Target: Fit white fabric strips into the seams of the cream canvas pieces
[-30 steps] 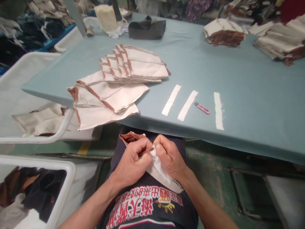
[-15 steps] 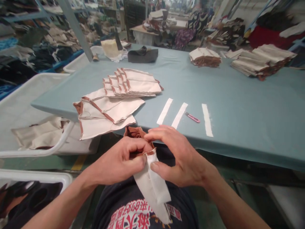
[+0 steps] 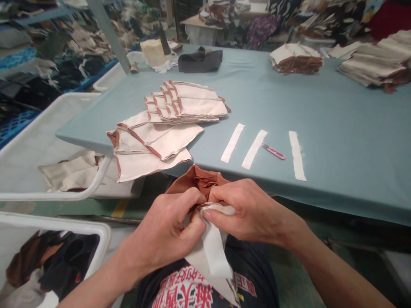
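Both hands pinch the edge of a sewn fabric piece (image 3: 195,179), cream on one face and rust-brown on the other, held over my lap in front of the table. My left hand (image 3: 173,226) is closed on its left side, thumb against forefinger. Close beside it, my right hand (image 3: 247,209) grips the edge together with a white fabric strip (image 3: 216,250), which hangs down over the cream cloth. The pinched edge itself is partly hidden by the fingers.
On the blue-green table (image 3: 346,158) lie several cream sewn pieces (image 3: 189,100), three white strips (image 3: 255,149) and pink thread snips (image 3: 274,151). Farther back are a dark cloth (image 3: 201,60) and fabric stacks (image 3: 297,57). White bins (image 3: 77,192) stand at the left.
My right fingers have closed on the edge beside my left hand. The brown side has opened out wider toward the table. The view has shifted slightly.
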The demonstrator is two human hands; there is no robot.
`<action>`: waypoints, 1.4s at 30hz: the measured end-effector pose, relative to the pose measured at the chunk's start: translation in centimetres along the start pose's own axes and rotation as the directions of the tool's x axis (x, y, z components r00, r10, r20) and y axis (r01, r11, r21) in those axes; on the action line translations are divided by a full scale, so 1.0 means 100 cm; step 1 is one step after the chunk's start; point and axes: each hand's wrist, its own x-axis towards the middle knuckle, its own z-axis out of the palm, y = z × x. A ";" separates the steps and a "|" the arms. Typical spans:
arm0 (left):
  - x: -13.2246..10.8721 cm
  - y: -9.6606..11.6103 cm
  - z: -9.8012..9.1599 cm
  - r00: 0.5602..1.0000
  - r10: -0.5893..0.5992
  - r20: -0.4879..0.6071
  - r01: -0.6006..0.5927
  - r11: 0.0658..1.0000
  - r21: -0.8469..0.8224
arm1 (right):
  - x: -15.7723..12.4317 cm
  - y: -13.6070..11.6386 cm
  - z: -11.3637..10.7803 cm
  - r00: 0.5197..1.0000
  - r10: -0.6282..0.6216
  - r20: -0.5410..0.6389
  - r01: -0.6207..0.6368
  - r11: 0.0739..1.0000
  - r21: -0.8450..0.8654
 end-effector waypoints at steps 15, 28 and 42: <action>0.000 -0.036 0.014 0.999 -0.035 -0.022 0.026 0.953 -0.301 | 0.005 0.013 0.026 0.974 0.224 0.021 -0.198 0.812 0.549; -0.002 -0.066 0.032 0.861 0.490 -0.139 -0.500 0.864 -0.051 | -0.011 0.025 0.066 0.911 0.308 0.275 -0.297 0.026 0.954; -0.008 -0.037 0.023 0.972 0.215 -0.092 -0.230 0.948 -0.219 | -0.023 -0.004 0.023 0.969 0.236 -0.074 -0.141 0.775 0.616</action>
